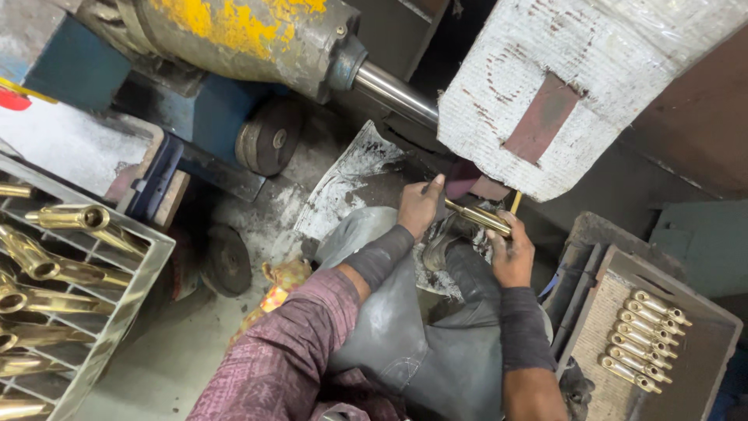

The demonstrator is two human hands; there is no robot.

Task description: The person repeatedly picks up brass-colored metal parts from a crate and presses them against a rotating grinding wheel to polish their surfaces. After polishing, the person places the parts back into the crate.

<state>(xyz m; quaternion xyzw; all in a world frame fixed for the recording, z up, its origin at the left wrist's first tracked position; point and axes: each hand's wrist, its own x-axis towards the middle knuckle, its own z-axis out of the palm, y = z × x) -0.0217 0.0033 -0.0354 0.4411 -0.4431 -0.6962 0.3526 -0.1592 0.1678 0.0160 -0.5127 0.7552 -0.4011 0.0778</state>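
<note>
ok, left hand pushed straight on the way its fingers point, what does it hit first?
Most likely the buffing wheel. The left hand points up and right along the brass part it holds with the right hand; the wheel's lower edge is just beyond. Depth unclear.

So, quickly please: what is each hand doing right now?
Left hand: closed on one end of the long golden brass piece.
Right hand: closed on its other end.

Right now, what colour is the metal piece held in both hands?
Golden brass-yellow: the metal piece shines between the left hand and right hand, seen in the head view.
</note>
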